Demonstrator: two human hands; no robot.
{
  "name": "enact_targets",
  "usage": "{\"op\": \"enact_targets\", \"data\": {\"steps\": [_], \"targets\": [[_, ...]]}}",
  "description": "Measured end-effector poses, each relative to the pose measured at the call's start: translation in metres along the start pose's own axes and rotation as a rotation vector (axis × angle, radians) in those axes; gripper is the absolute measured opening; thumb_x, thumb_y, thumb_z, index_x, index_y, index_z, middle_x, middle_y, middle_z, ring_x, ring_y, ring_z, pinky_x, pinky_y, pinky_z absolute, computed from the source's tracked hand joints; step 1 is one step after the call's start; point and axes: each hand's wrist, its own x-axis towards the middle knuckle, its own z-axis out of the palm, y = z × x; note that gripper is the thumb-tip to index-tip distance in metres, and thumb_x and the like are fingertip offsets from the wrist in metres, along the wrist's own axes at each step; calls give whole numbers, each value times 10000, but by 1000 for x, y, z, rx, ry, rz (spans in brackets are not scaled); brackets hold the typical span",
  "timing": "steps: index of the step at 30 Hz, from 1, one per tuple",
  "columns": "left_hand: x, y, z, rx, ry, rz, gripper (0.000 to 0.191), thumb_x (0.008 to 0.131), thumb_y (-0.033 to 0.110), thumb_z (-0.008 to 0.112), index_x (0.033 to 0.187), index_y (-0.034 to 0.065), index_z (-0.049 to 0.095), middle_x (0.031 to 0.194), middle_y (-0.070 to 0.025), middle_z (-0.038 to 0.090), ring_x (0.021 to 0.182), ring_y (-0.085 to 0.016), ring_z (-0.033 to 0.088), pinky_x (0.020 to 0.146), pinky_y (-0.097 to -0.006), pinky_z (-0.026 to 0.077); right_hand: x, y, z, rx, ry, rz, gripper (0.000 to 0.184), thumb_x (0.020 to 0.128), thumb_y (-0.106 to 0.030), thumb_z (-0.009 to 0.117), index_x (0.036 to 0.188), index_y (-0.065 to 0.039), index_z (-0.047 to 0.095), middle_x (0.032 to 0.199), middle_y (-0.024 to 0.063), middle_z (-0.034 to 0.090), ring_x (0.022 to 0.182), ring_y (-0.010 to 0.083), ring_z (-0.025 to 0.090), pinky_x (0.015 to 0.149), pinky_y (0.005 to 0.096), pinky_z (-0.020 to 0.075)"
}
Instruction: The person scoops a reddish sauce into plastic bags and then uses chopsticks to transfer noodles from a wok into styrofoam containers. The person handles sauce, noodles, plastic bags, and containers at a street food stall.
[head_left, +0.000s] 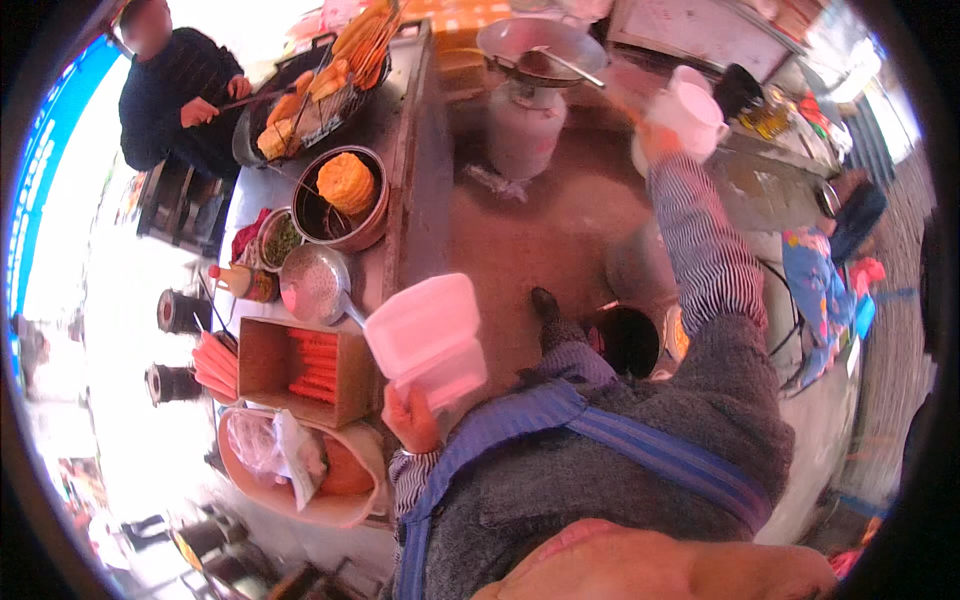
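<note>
My left hand (411, 418) holds a white foam takeaway box (427, 326) by its lower half. The box's lid stands raised and its inside looks bare. Stretched far forward to the right, my right hand (658, 141) is at the near side of a white plastic tub (696, 112). Blur hides whether its fingers grip anything. Left of the foam box, a metal strainer ladle (315, 283) lies on the counter with its handle reaching towards the box. A cardboard box (262, 375) of red-wrapped sticks stands beside it.
A person (180, 97) holds tongs at a frying pan (247, 135) with a draining rack of fried food. A pot (379, 217) holds stacked golden food. Ahead, a wok (487, 45) sits above a gas cylinder (525, 127). A dark bucket (630, 341) stands by my feet.
</note>
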Motion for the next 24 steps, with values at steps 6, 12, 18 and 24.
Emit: {"op": "enact_targets", "data": {"steps": [6,12,18,24], "targets": [[44,12,67,229,419,-120,217,838,18,540,1047,-37,566,893,-57,606,809,-112,548,717,-248,452,216,-4,118,-103,-174,-151,348,894,-325,462,1135,-107,590,1058,213,613,987,370,599,808,470,489],[58,57,100,405,597,-195,212,839,22,537,1040,-33,574,908,-59,612,826,-119,559,750,-253,450,310,-15,208,-327,-465,-75,390,864,-362,533,1101,-57,590,996,172,626,889,320,607,757,434,489],[33,75,97,453,758,-145,222,829,34,547,1042,-19,582,874,-77,627,791,-139,573,712,-272,460,293,0,222,-109,-377,-189,338,863,-359,531,992,-53,593,886,142,603,751,275,570,656,394,462],[-67,85,47,483,912,-97,229,836,26,563,1061,-14,580,851,-12,609,739,-68,546,645,-222,439,174,-25,196,459,-263,-254,315,862,-355,528,884,-48,596,776,112,581,613,231,532,554,355,435]]}}
